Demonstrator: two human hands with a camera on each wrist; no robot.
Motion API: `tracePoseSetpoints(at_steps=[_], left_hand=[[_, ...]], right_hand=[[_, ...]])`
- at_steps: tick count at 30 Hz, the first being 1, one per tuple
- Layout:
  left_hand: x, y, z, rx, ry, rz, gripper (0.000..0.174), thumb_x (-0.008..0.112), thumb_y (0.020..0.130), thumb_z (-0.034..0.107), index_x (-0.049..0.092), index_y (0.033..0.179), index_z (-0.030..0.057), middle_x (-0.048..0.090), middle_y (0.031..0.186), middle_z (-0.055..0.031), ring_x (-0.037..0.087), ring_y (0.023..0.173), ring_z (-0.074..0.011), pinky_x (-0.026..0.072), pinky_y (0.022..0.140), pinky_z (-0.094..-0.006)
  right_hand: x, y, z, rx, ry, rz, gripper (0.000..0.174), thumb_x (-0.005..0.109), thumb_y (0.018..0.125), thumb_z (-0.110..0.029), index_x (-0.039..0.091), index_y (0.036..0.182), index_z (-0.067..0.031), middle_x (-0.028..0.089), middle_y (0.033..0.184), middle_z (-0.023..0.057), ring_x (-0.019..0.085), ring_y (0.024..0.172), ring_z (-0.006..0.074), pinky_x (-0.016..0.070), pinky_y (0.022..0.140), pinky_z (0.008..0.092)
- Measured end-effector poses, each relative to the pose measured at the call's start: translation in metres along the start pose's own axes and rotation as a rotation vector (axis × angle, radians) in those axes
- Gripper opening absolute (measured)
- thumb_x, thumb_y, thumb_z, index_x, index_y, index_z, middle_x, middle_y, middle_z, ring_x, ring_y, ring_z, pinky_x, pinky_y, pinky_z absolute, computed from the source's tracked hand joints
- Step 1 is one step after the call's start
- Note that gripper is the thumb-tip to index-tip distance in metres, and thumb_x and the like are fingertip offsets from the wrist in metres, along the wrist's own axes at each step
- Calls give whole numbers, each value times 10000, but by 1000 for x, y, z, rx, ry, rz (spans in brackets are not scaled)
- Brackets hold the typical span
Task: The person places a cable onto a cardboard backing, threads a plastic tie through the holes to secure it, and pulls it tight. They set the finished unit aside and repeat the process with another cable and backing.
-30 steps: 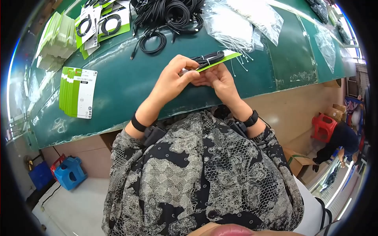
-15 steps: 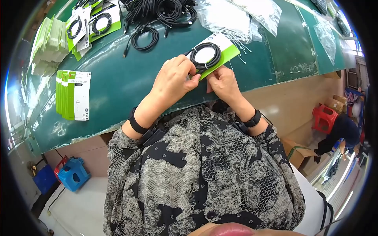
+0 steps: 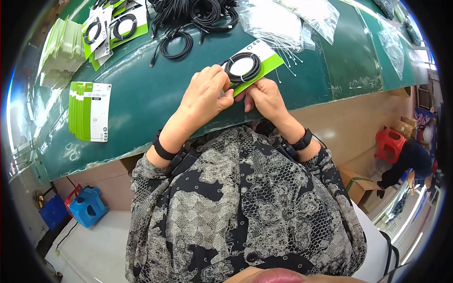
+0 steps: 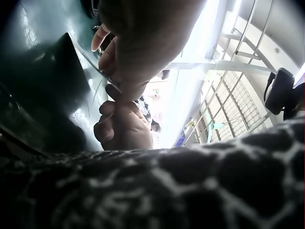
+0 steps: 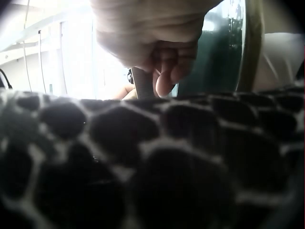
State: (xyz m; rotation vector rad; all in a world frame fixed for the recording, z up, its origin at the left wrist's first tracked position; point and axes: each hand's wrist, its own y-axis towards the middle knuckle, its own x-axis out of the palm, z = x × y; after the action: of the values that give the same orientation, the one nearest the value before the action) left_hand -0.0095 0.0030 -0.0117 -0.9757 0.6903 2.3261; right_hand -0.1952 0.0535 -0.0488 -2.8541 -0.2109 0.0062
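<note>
In the head view a green and white card is held tilted above the table, with a coiled black cable lying on its face. The left hand pinches the card's lower left end beside the coil, thumb and fingers together. The right hand grips the lower edge from below, its fingertips partly hidden behind the card. White ties cross the coil. Both wrist views are dark; the left one shows the left hand close up, the right one the right hand with curled fingers.
A stack of green and white cards lies at the left, with a taller card pile behind. Carded cables, loose black cables and white ties in plastic bags lie along the back. The table's front edge runs near the body.
The card has turned from nearly edge-on so that its face and the coil show. Since half a second ago it has shifted slightly left and down, held by both hands.
</note>
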Motion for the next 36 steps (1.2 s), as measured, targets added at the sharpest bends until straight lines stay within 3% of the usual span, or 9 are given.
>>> tracePoseSetpoints(at_steps=[7, 10, 11, 14, 18, 22, 26, 29, 36], left_hand=[[-11, -12, 21, 28, 112, 221, 133, 652, 749, 109, 548, 797, 41, 551, 878, -94, 530, 816, -279, 417, 697, -353], [-25, -32, 51, -410, -386, -546, 135, 608, 848, 141, 556, 886, 23, 564, 893, -74, 544, 785, -219, 408, 683, -294], [-18, -34, 47, -414, -379, -534, 135, 608, 848, 141, 556, 886, 23, 564, 893, -74, 544, 785, -219, 408, 683, -294], [23, -39, 17, -644, -1365, -176, 224, 593, 900, 196, 532, 1039, 31, 567, 999, -52, 539, 856, -138, 417, 676, -305], [52, -36, 17, -377, -1408, 82, 250, 567, 929, 261, 547, 1007, 24, 542, 851, -1, 526, 802, -96, 423, 658, -260], [62, -35, 23, -441, -1427, 401, 292, 618, 900, 269, 556, 1060, 33, 576, 880, -14, 537, 831, -104, 446, 687, -252], [63, -39, 27, -349, -1327, 463, 383, 622, 895, 298, 514, 1161, 44, 571, 1057, -18, 521, 880, -125, 432, 798, -304], [61, -37, 37, -364, -1336, 598, 304, 648, 878, 211, 557, 1100, 23, 606, 1010, -33, 537, 850, -106, 445, 735, -262], [52, -35, 39, -361, -1316, 662, 217, 643, 881, 136, 600, 1038, -6, 632, 974, -30, 564, 832, -95, 461, 701, -240]], right_hand=[[7, 1, -11, 35, 149, -55, 205, 441, 939, -97, 617, 944, 7, 660, 769, 69, 554, 505, 74, 442, 482, 198], [12, -2, -24, 12, 138, -18, 196, 460, 945, -114, 614, 945, 7, 650, 748, 60, 546, 501, 72, 441, 483, 200], [14, -2, -25, -12, 110, 0, 188, 468, 943, -112, 613, 943, 8, 643, 735, 57, 542, 499, 72, 438, 479, 203], [23, -1, -30, -76, 66, 23, 172, 483, 940, -108, 610, 939, 8, 628, 711, 51, 533, 495, 72, 431, 471, 208], [26, -10, -29, -200, -114, 109, 144, 493, 911, -47, 607, 956, 29, 630, 703, 86, 550, 492, 115, 457, 473, 256], [22, -14, -29, -376, -264, 112, 145, 500, 891, -16, 604, 987, 16, 617, 703, 99, 583, 554, 156, 467, 519, 290], [24, -22, -32, -262, -220, 8, 188, 522, 850, 14, 612, 1014, -1, 627, 805, 123, 620, 694, 229, 481, 611, 325], [29, -19, -18, -542, -369, 49, 255, 548, 803, 40, 613, 1043, -15, 629, 935, 138, 618, 818, 284, 489, 701, 360], [32, -3, -6, -768, -517, 163, 330, 566, 756, 49, 614, 1068, -45, 620, 1016, 142, 607, 900, 322, 486, 768, 404]])
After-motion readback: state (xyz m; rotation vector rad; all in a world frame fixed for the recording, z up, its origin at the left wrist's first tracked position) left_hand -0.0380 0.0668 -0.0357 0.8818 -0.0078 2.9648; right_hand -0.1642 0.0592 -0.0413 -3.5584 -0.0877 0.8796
